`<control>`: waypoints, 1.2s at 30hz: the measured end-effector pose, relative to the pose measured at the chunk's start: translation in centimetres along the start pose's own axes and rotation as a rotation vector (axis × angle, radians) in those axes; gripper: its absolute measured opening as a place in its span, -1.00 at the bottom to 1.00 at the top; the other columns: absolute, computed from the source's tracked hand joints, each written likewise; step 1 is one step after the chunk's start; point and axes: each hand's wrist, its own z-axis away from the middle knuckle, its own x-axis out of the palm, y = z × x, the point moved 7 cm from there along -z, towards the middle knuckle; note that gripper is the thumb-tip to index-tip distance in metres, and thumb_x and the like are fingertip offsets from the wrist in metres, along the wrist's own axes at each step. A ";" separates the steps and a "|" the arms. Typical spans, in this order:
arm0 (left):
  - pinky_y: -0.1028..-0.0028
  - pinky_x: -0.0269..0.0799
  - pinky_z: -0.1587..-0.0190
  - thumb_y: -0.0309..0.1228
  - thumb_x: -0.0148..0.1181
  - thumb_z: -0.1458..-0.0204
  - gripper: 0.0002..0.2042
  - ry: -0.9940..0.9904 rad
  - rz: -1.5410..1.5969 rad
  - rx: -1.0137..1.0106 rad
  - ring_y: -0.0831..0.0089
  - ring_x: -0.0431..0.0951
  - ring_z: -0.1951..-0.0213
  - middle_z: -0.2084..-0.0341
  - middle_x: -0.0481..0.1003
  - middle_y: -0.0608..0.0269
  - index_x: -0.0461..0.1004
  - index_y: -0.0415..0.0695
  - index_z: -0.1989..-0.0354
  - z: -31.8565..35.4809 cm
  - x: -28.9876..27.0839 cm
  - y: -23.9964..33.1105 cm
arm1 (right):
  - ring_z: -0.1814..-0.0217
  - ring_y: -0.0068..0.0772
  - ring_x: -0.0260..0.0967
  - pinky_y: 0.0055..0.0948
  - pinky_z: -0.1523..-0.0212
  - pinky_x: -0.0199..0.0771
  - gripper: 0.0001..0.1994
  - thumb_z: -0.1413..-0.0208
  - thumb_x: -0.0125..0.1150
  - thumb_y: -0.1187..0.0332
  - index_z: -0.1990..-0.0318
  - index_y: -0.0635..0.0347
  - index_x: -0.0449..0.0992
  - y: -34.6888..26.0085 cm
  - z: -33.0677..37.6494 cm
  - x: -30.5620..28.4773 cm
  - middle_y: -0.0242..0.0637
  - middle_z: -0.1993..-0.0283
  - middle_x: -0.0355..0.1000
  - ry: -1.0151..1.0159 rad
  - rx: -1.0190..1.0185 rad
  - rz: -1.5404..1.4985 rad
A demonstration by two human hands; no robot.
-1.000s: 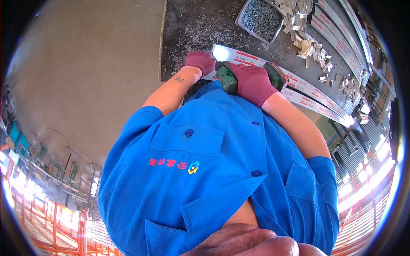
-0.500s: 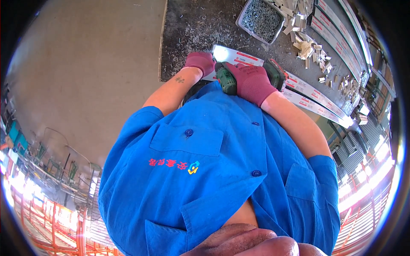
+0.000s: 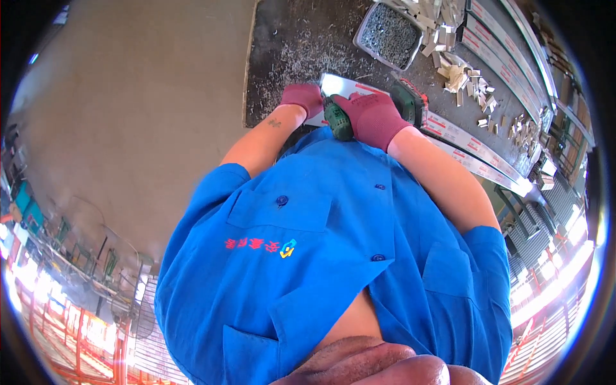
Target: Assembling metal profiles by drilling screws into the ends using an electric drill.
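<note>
While the right hand (image 3: 378,119) is wrapped firmly around a green cordless drill (image 3: 339,120) at the long white profile (image 3: 459,131), the left hand (image 3: 303,101) sits curled at that profile's left end; whether it grips anything cannot be told. The profile lies along the near side of the dark workbench (image 3: 276,58), running rightward. Farther off stands a tray (image 3: 378,57) of small grey metal pieces (image 3: 390,32), with pale offcuts (image 3: 473,86) scattered to its right.

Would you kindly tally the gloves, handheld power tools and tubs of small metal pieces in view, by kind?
Maroon gloves: 2
Green power tool: 1
Tub of small metal pieces: 1
Total: 4
</note>
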 end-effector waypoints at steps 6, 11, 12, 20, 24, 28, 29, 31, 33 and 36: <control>0.07 0.57 -0.13 -0.01 0.03 -0.27 -0.57 -0.006 -0.041 -0.114 0.03 0.68 -0.08 -0.03 0.68 0.03 0.72 -0.01 0.02 0.6 0.4 0.2 | 0.05 0.00 0.63 -0.05 0.09 0.58 -0.38 -0.19 0.23 0.30 -0.45 -0.18 0.38 0.8 4.4 -1.6 -0.11 0.01 0.60 0.119 -0.095 -0.051; 0.07 0.56 -0.15 0.05 0.04 -0.27 -0.53 0.025 -0.075 -0.105 0.02 0.67 -0.10 -0.06 0.67 0.01 0.69 -0.03 -0.03 0.8 -0.7 0.4 | -0.03 0.02 0.62 -0.05 0.02 0.58 -0.32 -0.17 0.27 0.28 -0.50 -0.18 0.33 2.6 11.1 -1.9 -0.08 -0.13 0.57 0.122 0.129 -0.179; 0.05 0.55 -0.16 0.10 0.07 -0.25 -0.49 -0.007 -0.081 -0.112 0.00 0.66 -0.11 -0.07 0.66 -0.01 0.67 -0.05 -0.06 1.1 -0.9 0.5 | -0.07 0.05 0.60 -0.05 -0.02 0.57 -0.30 -0.16 0.29 0.28 -0.51 -0.16 0.32 3.4 12.6 -1.3 -0.07 -0.17 0.57 0.203 0.155 -0.298; 0.03 0.54 -0.16 0.28 0.25 -0.10 -0.33 0.147 -0.208 -0.018 -0.05 0.65 -0.11 -0.09 0.63 -0.08 0.57 -0.02 -0.17 -0.1 -8.2 4.8 | -0.33 -0.35 0.50 -0.29 -0.34 0.45 -0.32 -0.17 0.45 0.47 -0.46 0.14 0.39 6.3 25.9 6.9 -0.18 -0.25 0.58 0.760 0.418 -1.278; 0.02 0.55 -0.16 0.11 0.26 -0.18 -0.36 0.361 -0.298 0.186 -0.06 0.64 -0.11 -0.09 0.62 -0.08 0.43 0.03 -0.35 -5.6 -12.1 9.9 | -0.07 -0.49 0.53 -0.39 -0.14 0.53 -0.52 -0.19 0.37 0.44 -0.29 0.22 0.53 6.6 30.8 9.7 -0.36 -0.06 0.60 1.025 0.494 -1.345; 0.03 0.54 -0.21 0.00 0.20 -0.26 -0.39 0.289 -0.522 0.174 -0.03 0.59 -0.21 -0.26 0.51 -0.07 0.33 0.11 -0.45 -13.2 -11.9 12.7 | 0.10 -0.55 0.52 -0.46 0.04 0.54 -0.66 -0.15 0.37 0.44 -0.09 0.23 0.58 5.8 33.9 11.1 -0.40 0.10 0.58 1.231 0.569 -1.624; 0.03 0.52 -0.25 0.03 0.19 -0.26 -0.36 0.277 -0.598 0.170 -0.03 0.57 -0.25 -0.27 0.51 -0.07 0.30 0.13 -0.48 -14.7 -11.4 13.2 | 0.10 -0.55 0.52 -0.46 0.04 0.54 -0.66 -0.15 0.37 0.44 -0.09 0.23 0.58 5.5 34.5 12.0 -0.40 0.10 0.58 1.251 0.600 -1.623; 0.04 0.52 -0.25 0.02 0.22 -0.24 -0.35 0.261 -0.618 0.136 -0.03 0.57 -0.25 -0.27 0.51 -0.06 0.31 0.12 -0.48 -16.7 -10.3 13.7 | 0.15 -0.51 0.54 -0.45 0.09 0.56 -0.66 -0.15 0.36 0.45 -0.10 0.24 0.57 4.9 35.1 14.0 -0.37 0.15 0.56 1.289 0.624 -1.684; 0.04 0.51 -0.26 0.00 0.26 -0.22 -0.35 0.247 -0.637 0.090 -0.03 0.57 -0.25 -0.28 0.51 -0.06 0.32 0.11 -0.47 -18.2 -9.4 13.9 | 0.17 -0.50 0.54 -0.45 0.12 0.56 -0.65 -0.15 0.37 0.45 -0.10 0.24 0.57 4.3 35.2 14.7 -0.37 0.18 0.56 1.331 0.619 -1.714; 0.05 0.51 -0.27 -0.06 0.37 -0.15 -0.33 0.240 -0.490 0.083 -0.03 0.59 -0.24 -0.24 0.54 -0.09 0.37 0.12 -0.45 -20.7 -9.1 12.3 | 0.20 -0.50 0.53 -0.47 0.15 0.54 -0.63 -0.14 0.40 0.43 -0.11 0.24 0.56 3.7 35.6 15.4 -0.36 0.21 0.55 1.341 0.629 -1.734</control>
